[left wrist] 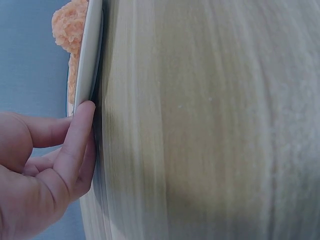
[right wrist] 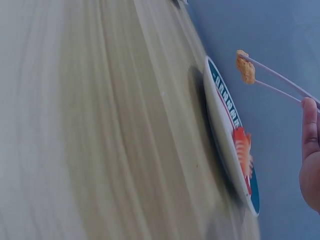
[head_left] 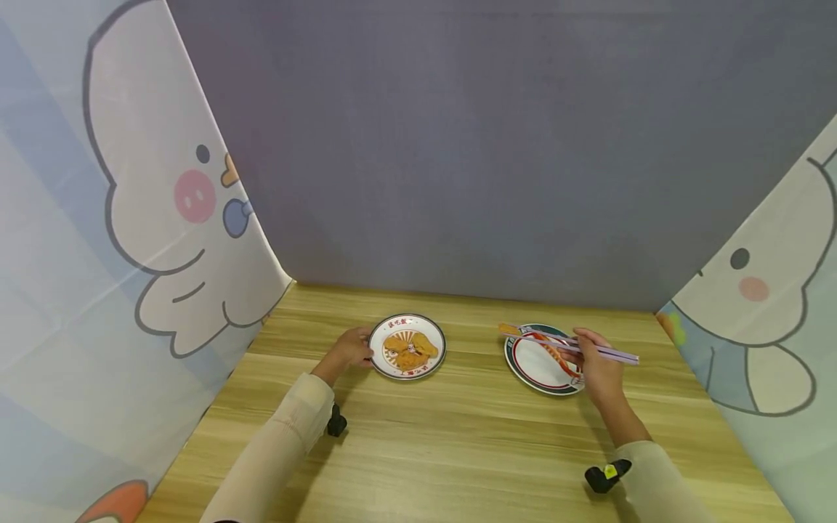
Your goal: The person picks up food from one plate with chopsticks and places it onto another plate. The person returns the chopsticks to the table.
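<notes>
My left hand (head_left: 352,350) pinches the left edge of a white plate (head_left: 418,322), its thumb over the rim and fingers beneath in the left wrist view. Golden fried pieces (head_left: 410,360), breaded and lumpy, lie on that plate. My right hand (head_left: 600,369) holds a pair of pale purple chopsticks (head_left: 617,355). A small golden fried piece (right wrist: 245,66) is caught between their tips, above the far-left rim of a green-rimmed plate (head_left: 532,363). On this second plate rests an orange-red, white-striped prawn (right wrist: 242,150), partly hidden by the chopsticks and right hand in the head view.
Both plates stand on a wood-grain table (head_left: 445,436), with a gap of bare wood between them. A grey backdrop (head_left: 445,160) rises behind the table. Cartoon-printed cloths (head_left: 59,290) flank it on both sides. A black device (head_left: 608,476) is worn at the right wrist.
</notes>
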Demonstrator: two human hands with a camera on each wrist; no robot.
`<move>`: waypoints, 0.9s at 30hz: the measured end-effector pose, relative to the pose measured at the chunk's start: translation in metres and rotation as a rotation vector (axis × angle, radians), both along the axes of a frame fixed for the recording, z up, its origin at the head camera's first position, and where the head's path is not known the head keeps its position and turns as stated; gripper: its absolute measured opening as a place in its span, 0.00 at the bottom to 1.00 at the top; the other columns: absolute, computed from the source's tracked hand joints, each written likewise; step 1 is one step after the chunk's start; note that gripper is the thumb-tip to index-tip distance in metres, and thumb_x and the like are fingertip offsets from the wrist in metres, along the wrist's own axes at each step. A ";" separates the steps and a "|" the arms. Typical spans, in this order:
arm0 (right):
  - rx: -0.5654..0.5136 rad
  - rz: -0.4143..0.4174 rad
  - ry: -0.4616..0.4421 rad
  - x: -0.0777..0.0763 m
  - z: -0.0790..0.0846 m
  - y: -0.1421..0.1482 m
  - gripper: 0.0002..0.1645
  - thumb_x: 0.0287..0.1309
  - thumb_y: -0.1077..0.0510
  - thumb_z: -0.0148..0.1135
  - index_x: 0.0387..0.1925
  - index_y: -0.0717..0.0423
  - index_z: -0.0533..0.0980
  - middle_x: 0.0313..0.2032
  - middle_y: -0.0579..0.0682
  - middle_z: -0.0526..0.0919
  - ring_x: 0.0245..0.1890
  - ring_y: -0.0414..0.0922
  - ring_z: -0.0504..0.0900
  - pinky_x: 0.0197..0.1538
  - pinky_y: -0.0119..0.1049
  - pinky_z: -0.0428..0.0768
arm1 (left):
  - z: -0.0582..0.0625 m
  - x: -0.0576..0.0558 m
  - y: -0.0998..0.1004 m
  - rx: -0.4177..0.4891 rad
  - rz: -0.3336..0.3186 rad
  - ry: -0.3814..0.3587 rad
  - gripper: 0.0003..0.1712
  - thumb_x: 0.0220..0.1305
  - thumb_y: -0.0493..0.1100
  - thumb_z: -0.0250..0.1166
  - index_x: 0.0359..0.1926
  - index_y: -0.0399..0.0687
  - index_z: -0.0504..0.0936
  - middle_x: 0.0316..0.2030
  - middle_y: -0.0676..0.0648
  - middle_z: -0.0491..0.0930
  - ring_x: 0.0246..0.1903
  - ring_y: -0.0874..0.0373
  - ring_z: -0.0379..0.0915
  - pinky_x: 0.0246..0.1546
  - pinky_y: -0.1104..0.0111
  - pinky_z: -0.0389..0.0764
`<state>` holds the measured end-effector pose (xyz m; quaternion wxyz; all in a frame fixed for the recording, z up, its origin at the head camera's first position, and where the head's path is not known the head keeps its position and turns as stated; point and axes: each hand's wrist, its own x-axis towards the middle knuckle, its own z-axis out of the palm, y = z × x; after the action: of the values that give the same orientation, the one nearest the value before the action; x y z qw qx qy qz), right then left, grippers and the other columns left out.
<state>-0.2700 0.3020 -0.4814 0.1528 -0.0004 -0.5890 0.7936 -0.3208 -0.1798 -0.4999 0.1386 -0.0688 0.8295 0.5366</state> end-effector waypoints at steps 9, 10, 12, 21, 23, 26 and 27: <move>0.010 -0.035 -0.010 0.005 -0.008 0.014 0.15 0.75 0.62 0.52 0.41 0.46 0.85 0.35 0.43 0.87 0.28 0.39 0.90 0.33 0.29 0.91 | 0.001 0.001 0.000 0.008 0.003 0.000 0.37 0.65 0.23 0.59 0.74 0.32 0.62 0.55 0.30 0.71 0.41 0.44 0.83 0.39 0.65 0.93; 0.014 -0.040 -0.010 0.005 -0.009 0.015 0.15 0.75 0.62 0.52 0.40 0.46 0.85 0.34 0.43 0.86 0.28 0.39 0.90 0.33 0.28 0.91 | 0.001 0.001 0.000 0.008 0.003 0.000 0.37 0.65 0.23 0.59 0.74 0.33 0.62 0.55 0.30 0.71 0.41 0.44 0.83 0.39 0.66 0.93; 0.009 -0.045 -0.008 0.006 -0.011 0.017 0.16 0.75 0.63 0.52 0.40 0.46 0.85 0.34 0.43 0.86 0.28 0.39 0.90 0.33 0.28 0.91 | 0.001 0.001 0.000 0.007 0.000 0.002 0.37 0.65 0.23 0.59 0.74 0.32 0.61 0.56 0.29 0.71 0.41 0.44 0.84 0.39 0.66 0.93; -0.011 -0.048 -0.018 0.007 -0.012 0.021 0.22 0.76 0.67 0.47 0.38 0.47 0.85 0.32 0.46 0.88 0.27 0.40 0.90 0.32 0.28 0.91 | 0.001 0.001 0.000 -0.007 -0.008 0.003 0.36 0.65 0.23 0.59 0.74 0.32 0.63 0.55 0.30 0.72 0.40 0.44 0.84 0.38 0.66 0.93; 0.000 -0.050 -0.025 0.007 -0.010 0.021 0.23 0.76 0.68 0.45 0.38 0.47 0.85 0.32 0.47 0.88 0.27 0.40 0.90 0.32 0.29 0.91 | 0.001 0.001 -0.001 -0.005 -0.008 0.001 0.36 0.65 0.23 0.59 0.74 0.33 0.63 0.55 0.30 0.72 0.40 0.45 0.83 0.38 0.66 0.93; 0.013 -0.060 -0.037 0.010 -0.008 0.020 0.23 0.76 0.68 0.46 0.38 0.47 0.85 0.32 0.45 0.87 0.27 0.40 0.90 0.33 0.28 0.91 | 0.000 0.001 -0.001 -0.005 -0.008 -0.001 0.36 0.65 0.23 0.59 0.74 0.33 0.62 0.55 0.30 0.72 0.41 0.45 0.83 0.39 0.66 0.93; 0.011 -0.060 -0.037 0.010 -0.008 0.019 0.23 0.76 0.68 0.46 0.38 0.47 0.85 0.32 0.44 0.87 0.28 0.40 0.90 0.33 0.28 0.91 | 0.000 0.002 -0.001 -0.006 -0.007 -0.001 0.36 0.66 0.24 0.58 0.74 0.33 0.62 0.56 0.30 0.71 0.40 0.45 0.83 0.39 0.66 0.93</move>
<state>-0.2597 0.3214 -0.4893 0.1659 -0.0319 -0.5957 0.7852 -0.3192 -0.1811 -0.5001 0.1407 -0.0663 0.8314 0.5335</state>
